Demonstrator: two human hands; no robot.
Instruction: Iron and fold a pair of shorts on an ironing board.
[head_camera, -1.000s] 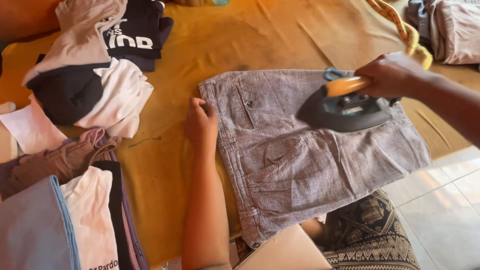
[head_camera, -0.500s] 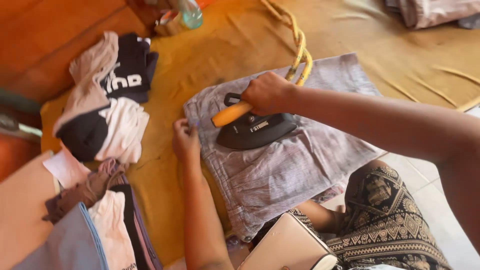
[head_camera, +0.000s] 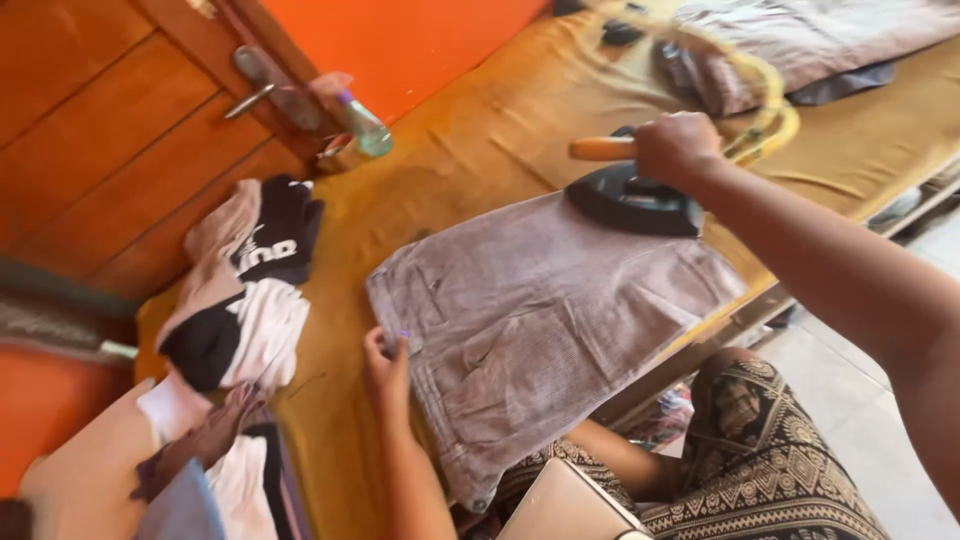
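Fingers of the left hand (head_camera: 388, 368) lie flat, pressing the nine o'clock edge of the grey corduroy shorts (head_camera: 545, 320) spread on the mustard-cloth worktop (head_camera: 470, 150). Farther off, at one o'clock, the right hand (head_camera: 678, 148) is clamped on the orange handle of the dark iron (head_camera: 632, 198), resting on the shorts' far edge.

Head view, looking down. The right hand (head_camera: 678, 148) closes its grip on the orange handle of a dark iron (head_camera: 632, 200), which rests on the far edge of grey shorts (head_camera: 540, 320) spread flat over a mustard cloth (head_camera: 480, 150). The left hand (head_camera: 386, 372) presses the near left edge of the shorts. A pile of clothes (head_camera: 245, 290) lies to the left; a spray bottle (head_camera: 362, 124) stands by the wooden door (head_camera: 110, 130). Folded garments (head_camera: 800, 40) lie at the far right.
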